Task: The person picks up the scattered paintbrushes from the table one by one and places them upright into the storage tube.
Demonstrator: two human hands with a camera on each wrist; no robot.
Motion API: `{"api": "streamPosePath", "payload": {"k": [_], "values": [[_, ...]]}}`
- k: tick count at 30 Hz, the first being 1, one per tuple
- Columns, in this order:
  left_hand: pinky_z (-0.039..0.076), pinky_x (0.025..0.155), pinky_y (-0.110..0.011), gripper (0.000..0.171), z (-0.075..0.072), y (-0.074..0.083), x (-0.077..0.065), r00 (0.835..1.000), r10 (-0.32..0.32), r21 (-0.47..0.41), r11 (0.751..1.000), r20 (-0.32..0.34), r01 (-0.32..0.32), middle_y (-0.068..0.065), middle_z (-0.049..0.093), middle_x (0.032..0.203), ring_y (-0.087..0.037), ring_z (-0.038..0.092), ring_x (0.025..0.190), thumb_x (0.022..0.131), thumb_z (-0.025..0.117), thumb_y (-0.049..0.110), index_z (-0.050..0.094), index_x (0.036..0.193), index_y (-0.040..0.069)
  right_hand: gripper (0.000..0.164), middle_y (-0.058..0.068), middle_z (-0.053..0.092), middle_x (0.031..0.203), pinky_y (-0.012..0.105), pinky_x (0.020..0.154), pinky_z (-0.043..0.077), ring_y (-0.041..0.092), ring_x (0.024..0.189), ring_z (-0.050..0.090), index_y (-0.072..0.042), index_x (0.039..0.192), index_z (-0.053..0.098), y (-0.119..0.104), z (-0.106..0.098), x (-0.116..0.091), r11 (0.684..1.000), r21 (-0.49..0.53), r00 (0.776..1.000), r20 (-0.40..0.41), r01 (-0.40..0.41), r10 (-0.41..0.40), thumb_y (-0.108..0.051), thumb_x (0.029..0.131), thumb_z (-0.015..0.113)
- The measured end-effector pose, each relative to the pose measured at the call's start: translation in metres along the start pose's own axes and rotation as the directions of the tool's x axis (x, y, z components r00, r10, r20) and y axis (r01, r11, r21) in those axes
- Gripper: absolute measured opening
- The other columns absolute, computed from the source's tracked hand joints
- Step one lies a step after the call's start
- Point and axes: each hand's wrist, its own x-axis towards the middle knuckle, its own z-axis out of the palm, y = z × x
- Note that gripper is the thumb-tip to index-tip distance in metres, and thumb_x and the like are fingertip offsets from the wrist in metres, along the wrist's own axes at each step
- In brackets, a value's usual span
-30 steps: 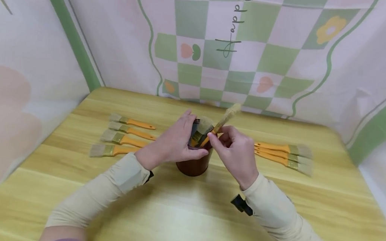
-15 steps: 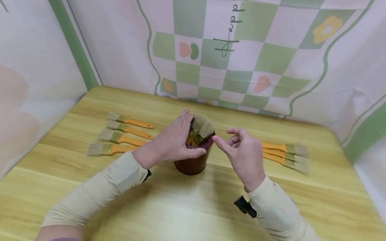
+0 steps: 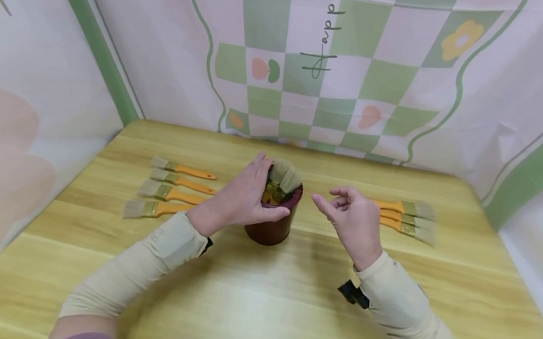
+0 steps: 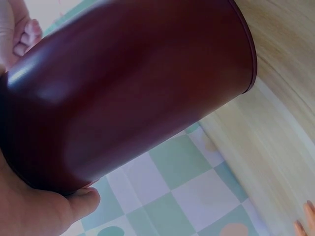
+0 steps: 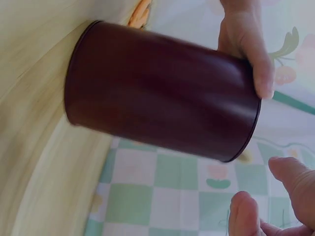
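A dark reddish-brown cylindrical brush holder (image 3: 269,230) stands upright mid-table, with flat paintbrushes (image 3: 284,178) inside it, bristles up. My left hand (image 3: 243,194) grips it at the rim from the left, thumb along the near side; the other fingers are partly hidden behind it. The left wrist view has the thumb (image 4: 83,202) against the holder's upper edge. To the right of the holder and apart from it, my right hand (image 3: 350,217) holds nothing. Its thumb (image 5: 290,172) and index finger (image 5: 244,214) are spread from each other in the right wrist view.
Several orange-handled paintbrushes (image 3: 170,194) lie in a column on the left, bristles pointing left. Three more paintbrushes (image 3: 412,218) lie close together beyond the right hand, bristles to the right. A checked cloth (image 3: 299,108) hangs behind the wooden table (image 3: 262,305).
The right hand has let go of a paintbrush, which now stands in the holder among the others. It has since moved away to the right. The left hand has kept its grip.
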Motion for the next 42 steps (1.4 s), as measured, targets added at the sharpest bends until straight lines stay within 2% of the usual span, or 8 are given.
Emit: {"api": "streamPosePath", "payload": {"k": [2, 6, 9, 13, 19, 30, 37, 42], "values": [[0.029, 0.117, -0.046, 0.099, 0.001, -0.001, 0.000, 1.000, 0.011, -0.005, 1.000, -0.014, -0.011, -0.028, 0.031, 0.149, -0.041, 0.021, 0.145, 0.082, 0.064, 0.055, 0.025, 0.144, -0.010, 0.035, 0.017, 0.071, 0.073, 0.019, 0.053, 0.046, 0.018, 0.056, 0.064, 0.003, 0.096, 0.069, 0.005, -0.001, 0.000, 1.000, -0.019, 1.000, 0.003, -0.020, 0.020, -0.028, 0.082, 0.076], [0.036, 0.113, -0.044, 0.094, 0.002, -0.001, 0.001, 0.999, 0.020, -0.040, 0.999, -0.035, -0.021, -0.024, 0.038, 0.143, -0.036, 0.035, 0.138, 0.080, 0.066, 0.055, 0.028, 0.142, -0.005, 0.037, 0.019, 0.072, 0.075, 0.026, 0.054, 0.050, 0.024, 0.059, 0.067, 0.004, 0.096, 0.070, 0.009, -0.002, -0.002, 0.998, -0.055, 0.999, 0.007, -0.042, 0.042, -0.030, 0.082, 0.076], [0.038, 0.110, -0.044, 0.093, 0.002, -0.002, 0.001, 0.999, 0.013, -0.065, 0.998, -0.039, -0.016, -0.023, 0.037, 0.142, -0.033, 0.038, 0.134, 0.079, 0.067, 0.055, 0.028, 0.141, -0.002, 0.038, 0.019, 0.072, 0.076, 0.033, 0.056, 0.052, 0.027, 0.062, 0.067, 0.005, 0.096, 0.069, 0.008, 0.000, -0.004, 0.997, -0.073, 0.999, 0.015, -0.039, 0.041, -0.029, 0.081, 0.076], [0.033, 0.114, -0.045, 0.096, 0.000, -0.001, 0.000, 1.000, -0.013, -0.061, 0.998, -0.014, 0.012, -0.025, 0.031, 0.149, -0.035, 0.029, 0.142, 0.080, 0.065, 0.056, 0.025, 0.144, -0.003, 0.037, 0.017, 0.072, 0.075, 0.038, 0.057, 0.053, 0.027, 0.063, 0.068, 0.005, 0.098, 0.068, 0.008, 0.002, -0.007, 0.995, -0.098, 1.000, 0.015, -0.017, 0.019, -0.027, 0.082, 0.075], [0.027, 0.118, -0.047, 0.103, -0.003, 0.000, -0.001, 0.998, -0.051, -0.041, 0.998, 0.042, 0.052, -0.025, 0.019, 0.156, -0.037, 0.015, 0.148, 0.082, 0.062, 0.059, 0.018, 0.148, -0.005, 0.037, 0.019, 0.070, 0.073, 0.044, 0.060, 0.055, 0.029, 0.063, 0.068, 0.009, 0.096, 0.067, 0.016, 0.004, -0.014, 0.980, -0.181, 0.996, -0.008, 0.081, -0.084, -0.022, 0.079, 0.078], [0.028, 0.117, -0.047, 0.098, -0.001, 0.001, 0.001, 1.000, -0.002, -0.026, 1.000, 0.006, 0.002, -0.027, 0.029, 0.151, -0.040, 0.018, 0.147, 0.082, 0.065, 0.054, 0.023, 0.145, -0.009, 0.034, 0.024, 0.070, 0.074, 0.046, 0.059, 0.055, 0.033, 0.063, 0.068, 0.012, 0.095, 0.065, 0.035, -0.002, -0.022, 0.967, -0.233, 0.989, -0.076, 0.106, -0.127, -0.013, 0.076, 0.080], [0.026, 0.118, -0.047, 0.096, -0.001, 0.003, 0.002, 1.000, -0.001, -0.060, 0.998, 0.006, 0.002, -0.024, 0.031, 0.149, -0.039, 0.016, 0.148, 0.081, 0.065, 0.054, 0.024, 0.144, -0.006, 0.025, 0.023, 0.068, 0.067, 0.046, 0.052, 0.052, 0.033, 0.055, 0.065, 0.013, 0.087, 0.066, 0.052, -0.008, -0.023, 0.940, -0.319, 0.980, -0.111, 0.122, -0.164, -0.009, 0.082, 0.073], [0.025, 0.119, -0.046, 0.092, -0.001, 0.001, 0.001, 1.000, -0.006, -0.102, 0.995, -0.008, 0.005, -0.022, 0.036, 0.146, -0.038, 0.015, 0.148, 0.080, 0.068, 0.051, 0.027, 0.143, -0.003, 0.021, 0.023, 0.067, 0.064, 0.045, 0.048, 0.050, 0.031, 0.050, 0.062, 0.013, 0.081, 0.066, 0.059, -0.010, -0.021, 0.938, -0.340, 0.989, -0.099, 0.074, -0.114, -0.008, 0.084, 0.069]]}}
